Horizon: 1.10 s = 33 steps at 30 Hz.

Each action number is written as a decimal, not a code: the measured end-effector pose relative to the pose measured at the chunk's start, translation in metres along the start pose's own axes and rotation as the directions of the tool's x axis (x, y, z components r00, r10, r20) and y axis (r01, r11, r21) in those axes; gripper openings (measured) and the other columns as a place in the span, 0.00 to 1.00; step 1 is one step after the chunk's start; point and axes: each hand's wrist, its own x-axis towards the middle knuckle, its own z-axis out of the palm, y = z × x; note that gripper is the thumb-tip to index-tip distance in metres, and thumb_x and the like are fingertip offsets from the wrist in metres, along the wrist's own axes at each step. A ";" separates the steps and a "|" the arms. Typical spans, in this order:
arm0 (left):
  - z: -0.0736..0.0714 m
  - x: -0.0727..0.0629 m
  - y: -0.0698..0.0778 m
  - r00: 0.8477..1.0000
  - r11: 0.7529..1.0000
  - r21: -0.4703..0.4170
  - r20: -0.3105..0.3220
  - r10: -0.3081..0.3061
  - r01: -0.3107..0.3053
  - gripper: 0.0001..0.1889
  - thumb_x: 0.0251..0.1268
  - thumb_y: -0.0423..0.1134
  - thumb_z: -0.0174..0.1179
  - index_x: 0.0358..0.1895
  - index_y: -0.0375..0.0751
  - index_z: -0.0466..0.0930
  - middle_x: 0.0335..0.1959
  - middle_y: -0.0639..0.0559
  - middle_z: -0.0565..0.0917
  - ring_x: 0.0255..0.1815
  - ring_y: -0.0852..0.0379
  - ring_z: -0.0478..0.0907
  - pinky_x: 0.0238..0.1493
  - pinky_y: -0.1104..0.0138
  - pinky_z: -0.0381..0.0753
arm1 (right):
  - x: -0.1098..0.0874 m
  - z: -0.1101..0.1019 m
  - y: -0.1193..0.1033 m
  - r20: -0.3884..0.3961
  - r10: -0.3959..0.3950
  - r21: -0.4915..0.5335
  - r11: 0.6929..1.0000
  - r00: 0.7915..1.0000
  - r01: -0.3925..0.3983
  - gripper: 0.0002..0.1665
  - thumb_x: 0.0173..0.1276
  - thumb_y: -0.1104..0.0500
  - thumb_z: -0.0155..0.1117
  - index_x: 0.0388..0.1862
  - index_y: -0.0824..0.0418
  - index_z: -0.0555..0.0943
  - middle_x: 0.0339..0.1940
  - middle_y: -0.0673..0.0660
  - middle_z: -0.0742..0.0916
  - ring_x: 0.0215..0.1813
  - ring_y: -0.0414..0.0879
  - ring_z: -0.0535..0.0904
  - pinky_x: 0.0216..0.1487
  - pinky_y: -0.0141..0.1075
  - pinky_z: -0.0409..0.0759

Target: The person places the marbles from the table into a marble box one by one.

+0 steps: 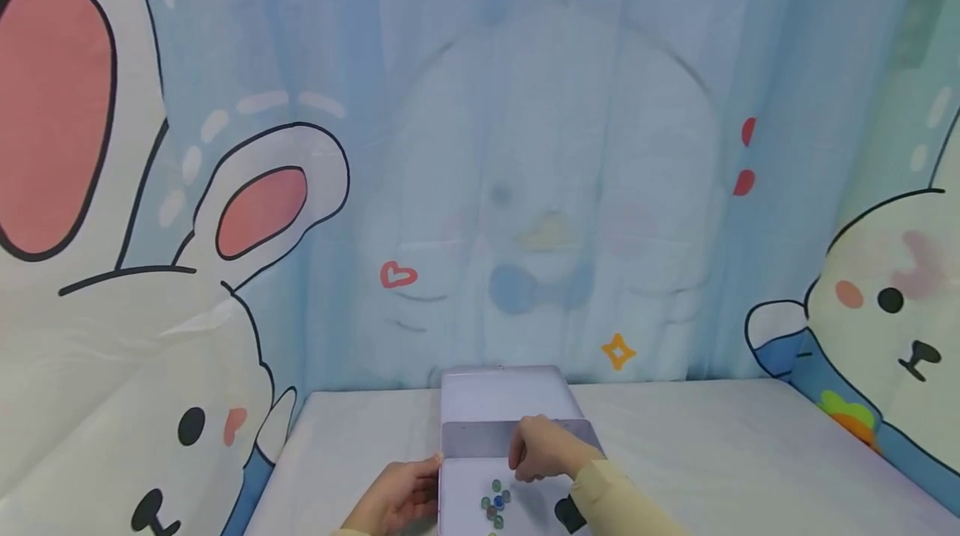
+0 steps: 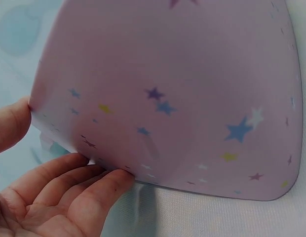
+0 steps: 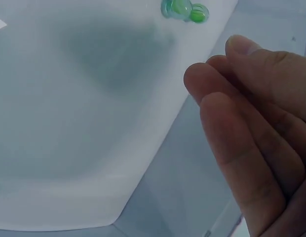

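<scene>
A pale lavender box [image 1: 498, 397] stands open on the table, its raised part at the back. My left hand [image 1: 401, 496] grips the box's left side; in the left wrist view thumb and fingertips touch edges of its star-printed surface [image 2: 187, 64]. Several small glass marbles [image 1: 498, 502], green, blue and greyish, lie together on the pale inner surface. My right hand [image 1: 546, 448] hovers over the box, right of the marbles, fingers bent downward. In the right wrist view its fingers [image 3: 224, 128] are loosely bent with nothing visible between them, and green marbles [image 3: 185, 10] lie beyond.
A white cloth covers the table [image 1: 697, 436] on both sides of the box. Behind hangs a light blue curtain [image 1: 562, 144] with cartoon animals. A small black object [image 1: 570, 513] shows beside the right sleeve.
</scene>
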 end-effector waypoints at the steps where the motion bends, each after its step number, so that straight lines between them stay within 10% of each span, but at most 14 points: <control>1: 0.001 0.000 0.000 1.000 1.000 0.001 0.001 0.001 -0.001 0.28 0.77 0.41 0.59 0.62 0.13 0.70 0.52 0.29 0.85 0.49 0.50 0.85 0.62 0.50 0.84 | -0.002 -0.002 0.002 -0.002 -0.001 0.004 1.000 1.000 0.001 0.08 0.56 0.72 0.75 0.25 0.62 0.86 0.20 0.51 0.85 0.24 0.43 0.80 0.27 0.34 0.80; 12: -0.005 -0.003 -0.006 0.997 0.999 0.011 0.074 0.032 -0.032 0.30 0.78 0.42 0.57 0.63 0.11 0.67 0.55 0.28 0.83 0.51 0.50 0.84 0.63 0.51 0.83 | -0.033 -0.044 0.034 -0.117 -0.084 0.011 0.996 0.990 0.086 0.05 0.54 0.71 0.75 0.30 0.66 0.88 0.24 0.52 0.87 0.27 0.43 0.81 0.28 0.36 0.83; 23: -0.008 -0.007 -0.003 0.996 0.999 0.027 0.092 0.019 -0.022 0.32 0.79 0.42 0.56 0.64 0.10 0.64 0.56 0.25 0.81 0.52 0.49 0.84 0.66 0.50 0.81 | -0.086 -0.102 0.082 -0.213 0.176 0.046 0.984 0.961 -0.170 0.05 0.59 0.69 0.74 0.34 0.64 0.87 0.29 0.53 0.88 0.32 0.46 0.83 0.38 0.42 0.88; 33: -0.005 -0.006 -0.001 0.993 0.999 0.024 0.118 0.019 -0.022 0.33 0.79 0.43 0.56 0.66 0.10 0.62 0.59 0.23 0.80 0.54 0.48 0.83 0.68 0.48 0.78 | -0.128 -0.072 0.149 -0.103 0.378 0.107 0.924 0.920 -0.367 0.06 0.62 0.67 0.73 0.39 0.64 0.85 0.32 0.53 0.87 0.35 0.46 0.81 0.42 0.43 0.88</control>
